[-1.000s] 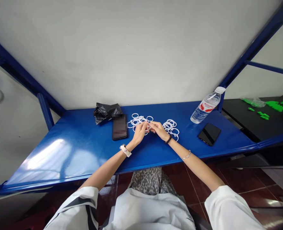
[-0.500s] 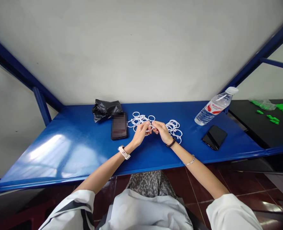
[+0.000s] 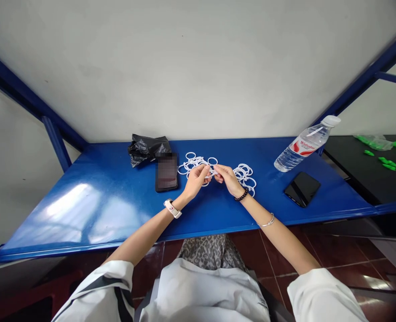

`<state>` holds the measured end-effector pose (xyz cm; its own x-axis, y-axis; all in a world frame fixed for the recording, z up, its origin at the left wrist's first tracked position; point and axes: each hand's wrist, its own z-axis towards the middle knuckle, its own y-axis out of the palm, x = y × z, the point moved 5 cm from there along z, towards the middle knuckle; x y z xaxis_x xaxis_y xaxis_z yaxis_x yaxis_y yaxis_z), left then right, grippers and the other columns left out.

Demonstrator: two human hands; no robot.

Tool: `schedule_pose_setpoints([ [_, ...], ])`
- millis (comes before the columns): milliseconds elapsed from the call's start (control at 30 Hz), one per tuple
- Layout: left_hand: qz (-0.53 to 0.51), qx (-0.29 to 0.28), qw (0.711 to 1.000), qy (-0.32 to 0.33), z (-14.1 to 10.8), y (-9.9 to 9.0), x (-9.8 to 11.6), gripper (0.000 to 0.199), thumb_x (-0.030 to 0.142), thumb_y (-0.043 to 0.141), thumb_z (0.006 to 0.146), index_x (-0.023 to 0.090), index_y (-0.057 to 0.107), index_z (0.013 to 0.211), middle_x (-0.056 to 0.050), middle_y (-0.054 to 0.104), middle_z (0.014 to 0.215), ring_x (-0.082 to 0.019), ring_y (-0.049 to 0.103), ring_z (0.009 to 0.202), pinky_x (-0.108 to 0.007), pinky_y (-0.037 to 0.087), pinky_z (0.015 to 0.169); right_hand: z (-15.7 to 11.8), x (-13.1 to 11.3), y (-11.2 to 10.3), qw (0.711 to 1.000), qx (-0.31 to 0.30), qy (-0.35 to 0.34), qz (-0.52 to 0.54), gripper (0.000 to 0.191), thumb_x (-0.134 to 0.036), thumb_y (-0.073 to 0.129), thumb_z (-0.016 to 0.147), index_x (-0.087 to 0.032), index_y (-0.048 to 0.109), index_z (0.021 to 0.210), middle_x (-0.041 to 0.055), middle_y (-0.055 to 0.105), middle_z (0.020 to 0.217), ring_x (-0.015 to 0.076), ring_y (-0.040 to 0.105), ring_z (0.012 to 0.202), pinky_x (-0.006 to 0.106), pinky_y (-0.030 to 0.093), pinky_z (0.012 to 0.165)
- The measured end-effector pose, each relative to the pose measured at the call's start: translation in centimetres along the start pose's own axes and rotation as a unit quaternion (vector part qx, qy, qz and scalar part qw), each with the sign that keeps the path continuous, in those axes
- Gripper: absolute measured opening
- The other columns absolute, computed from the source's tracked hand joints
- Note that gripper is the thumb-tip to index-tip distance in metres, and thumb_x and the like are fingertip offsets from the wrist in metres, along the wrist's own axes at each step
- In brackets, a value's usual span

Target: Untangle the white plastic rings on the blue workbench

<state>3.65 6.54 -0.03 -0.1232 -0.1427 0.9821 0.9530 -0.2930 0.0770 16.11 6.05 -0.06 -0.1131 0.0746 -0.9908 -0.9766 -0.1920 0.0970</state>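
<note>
Between my two hands is a thin white ring (image 3: 212,172), pinched from both sides in the head view. My left hand (image 3: 196,180) is closed on its left side, thumb on top. From the right, my right hand (image 3: 229,180) grips it between thumb and fingertips. Just behind my left hand lies a loose heap of similar white rings (image 3: 191,162), partly covered by that hand. A second group of white rings (image 3: 246,174) rests to the right, beside my right hand. Small knobs show on some of them.
A black phone-like device (image 3: 166,173) lies left of the rings, before a crumpled black plastic bag (image 3: 147,149). At the right stand a water bottle (image 3: 300,147) and a black phone (image 3: 301,189). Green pieces (image 3: 387,163) lie on the dark neighbouring table. The blue tabletop (image 3: 117,179) meets a wall.
My hands have drawn slightly apart, the right one shifting a little right, with the white ring still between them. The whole view has shifted slightly.
</note>
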Motion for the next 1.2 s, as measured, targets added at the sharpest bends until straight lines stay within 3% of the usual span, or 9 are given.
schedule_pose_setpoints([
  [233,-0.003,0.02,1.0,0.014,0.2,-0.5,-0.2,0.05,0.063,0.062,0.083,0.017,0.051,0.068,0.002,0.054,0.058,-0.009,0.051,0.054,-0.022,0.041,0.053,-0.1,-0.4,0.0,1.0,-0.02,-0.017,-0.007,0.051,-0.064,0.063,0.084,-0.02,0.046,0.064,-0.0051,0.042,0.055,0.0083,0.037,0.05,0.026,0.032,0.052],
  [500,-0.024,0.055,0.998,0.014,0.3,-0.8,0.1,0.042,0.059,0.067,0.082,0.02,0.05,0.087,0.004,0.056,0.064,-0.01,0.055,0.058,-0.02,0.041,0.053,0.0,-0.6,-0.2,0.999,-0.02,-0.024,-0.02,0.044,-0.061,0.062,0.085,-0.02,0.051,0.071,-0.0054,0.043,0.055,0.0099,0.038,0.052,0.026,0.032,0.053],
  [967,-0.016,0.048,0.997,0.052,0.6,-0.9,0.6,0.043,0.054,0.073,0.078,0.02,0.052,0.096,0.002,0.058,0.079,-0.011,0.06,0.07,-0.025,0.049,0.068,0.2,-0.7,-0.6,0.995,-0.005,-0.06,-0.074,0.043,-0.061,0.062,0.086,-0.021,0.055,0.074,-0.0048,0.046,0.057,0.0107,0.04,0.054,0.026,0.034,0.054],
  [1200,0.003,0.051,0.996,0.07,0.6,-1.2,1.1,0.04,0.055,0.068,0.083,0.021,0.059,0.1,0.0,0.061,0.078,-0.013,0.061,0.072,-0.026,0.05,0.068,0.1,-0.7,-0.1,0.991,-0.037,-0.06,-0.117,0.046,-0.066,0.061,0.085,-0.02,0.06,0.081,-0.0051,0.047,0.055,0.0106,0.041,0.052,0.026,0.034,0.054],
])
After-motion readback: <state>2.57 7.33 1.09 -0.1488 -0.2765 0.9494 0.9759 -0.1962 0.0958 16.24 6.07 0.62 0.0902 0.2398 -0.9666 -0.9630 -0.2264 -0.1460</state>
